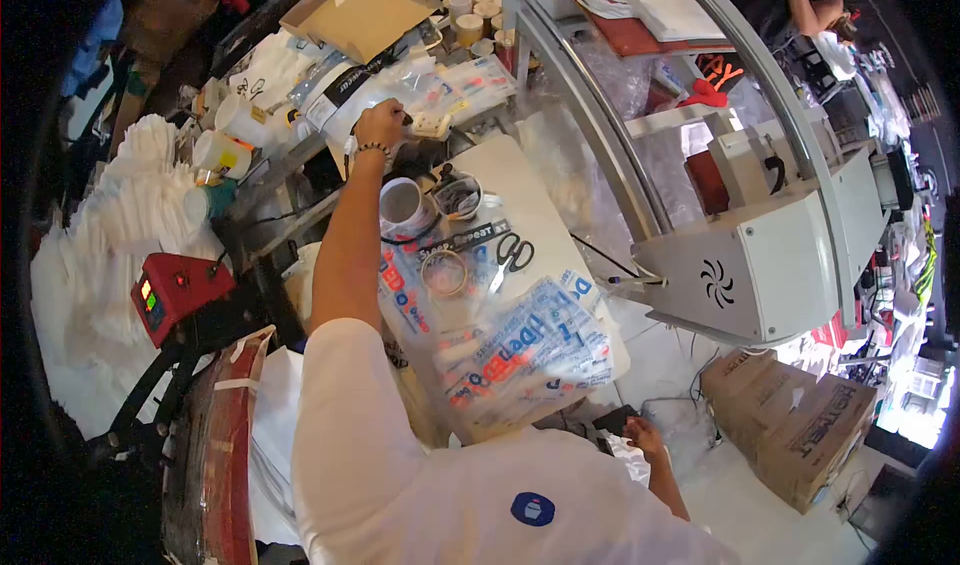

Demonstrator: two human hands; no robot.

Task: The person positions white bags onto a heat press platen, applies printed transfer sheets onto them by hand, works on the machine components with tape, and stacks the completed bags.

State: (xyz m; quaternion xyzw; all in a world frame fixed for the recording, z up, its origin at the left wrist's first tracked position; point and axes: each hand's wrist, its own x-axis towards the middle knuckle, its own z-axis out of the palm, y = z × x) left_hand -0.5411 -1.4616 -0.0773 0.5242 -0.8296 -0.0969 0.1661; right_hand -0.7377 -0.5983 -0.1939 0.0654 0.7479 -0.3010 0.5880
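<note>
My left hand (pixel 382 127) reaches to the far end of the work table, its fingers curled. Something small and dark shows at its fingertips, too small to name. Beside it are a white power strip (pixel 432 126) and clear plastic packets (pixel 480 83). My right hand (pixel 645 435) is low at the right, close to my body, with its fingers closed at a dark flat object (pixel 613 420). Between the hands lie black-handled scissors (pixel 514 252), a tape roll (pixel 444 273) and a pile of printed plastic bags (pixel 530 350). Two white tubs (pixel 402 205) stand nearer the left hand.
A grey heat-press-like machine (pixel 745 265) with curved metal bars stands at the right. Below it sits a cardboard carton (pixel 790 420). A red control box (pixel 180 295) and stacked white fabric (pixel 110 225) are at the left. An opened cardboard box (pixel 362 15) lies behind.
</note>
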